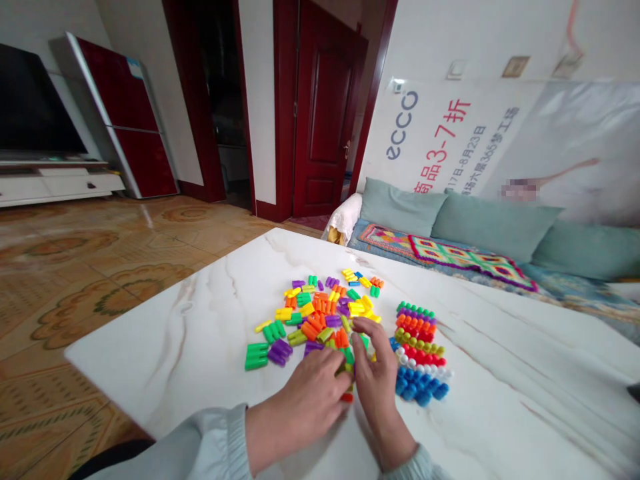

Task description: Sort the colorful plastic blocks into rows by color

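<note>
A heap of small plastic bullet-shaped blocks [325, 313] in green, yellow, orange and purple lies spread on a white marble table [200, 333]. To its right sits a joined stack of block rows [419, 353] in green, purple, orange, red, white and blue. My left hand [305, 397] rests palm down at the near edge of the heap, fingers curled over blocks I cannot make out. My right hand [377, 377] lies beside it, fingers stretched forward among the loose blocks, close to the joined stack. An orange block [347, 397] peeks out between the two hands.
The table's far left corner drops to a patterned tiled floor [100, 253]. A sofa [475, 247] with green cushions and a bright knitted mat stands behind the table. A red door [325, 113], a red fridge [125, 113] and a TV [35, 100] stand further back.
</note>
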A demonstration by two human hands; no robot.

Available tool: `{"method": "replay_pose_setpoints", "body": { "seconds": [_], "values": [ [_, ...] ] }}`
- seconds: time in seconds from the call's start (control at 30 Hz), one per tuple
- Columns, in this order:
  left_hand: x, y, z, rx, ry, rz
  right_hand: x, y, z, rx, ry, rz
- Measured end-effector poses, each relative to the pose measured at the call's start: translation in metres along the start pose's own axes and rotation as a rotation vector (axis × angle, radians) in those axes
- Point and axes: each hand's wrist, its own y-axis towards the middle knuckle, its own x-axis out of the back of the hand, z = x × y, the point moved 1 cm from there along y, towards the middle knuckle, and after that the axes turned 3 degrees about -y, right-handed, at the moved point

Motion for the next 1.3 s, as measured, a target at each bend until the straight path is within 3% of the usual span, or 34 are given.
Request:
{"method": "replay_pose_setpoints", "body": {
  "seconds": [0.1,0.17,0.23,0.3,0.4,0.47,0.57,0.93,1.1,1.17,1.3],
  "values": [
    [-0.005,-0.008,-0.007,-0.132,-0.028,0.013,0.019,0.027,-0.001,-0.102,-0.075,-0.049],
    [-0.006,-0.012,-0.009,-0.209,-0.02,0.029,0.032,0.053,-0.005,-0.17,-0.187,0.038],
    [-0.006,-0.016,-0.01,-0.252,-0.01,0.038,0.043,0.081,-0.01,-0.181,-0.369,0.283],
    [-0.007,-0.019,-0.008,-0.247,-0.012,0.045,0.049,0.102,-0.016,-0.139,-0.646,0.634],
    [-0.008,-0.021,-0.005,-0.206,-0.027,0.045,0.051,0.112,-0.023,-0.034,-0.954,1.062],
    [-0.008,-0.021,-0.004,-0.198,-0.038,0.048,0.05,0.108,-0.024,0.024,-0.996,1.191],
    [-0.005,-0.021,-0.004,-0.186,-0.048,0.06,0.045,0.095,-0.022,0.09,-0.948,1.238],
    [-0.006,-0.021,0.002,-0.138,-0.049,0.08,0.029,0.096,-0.017,0.094,-0.827,1.149],
    [-0.008,-0.021,0.005,-0.125,-0.07,0.076,0.039,0.106,0.002,0.101,-0.776,1.063],
    [-0.008,-0.021,0.005,-0.137,-0.079,0.045,0.052,0.102,0.016,0.076,-0.628,0.85],
    [-0.012,-0.017,0.001,-0.226,-0.109,-0.011,0.092,0.06,0.027,-0.186,-0.148,0.054]
  ]
}}
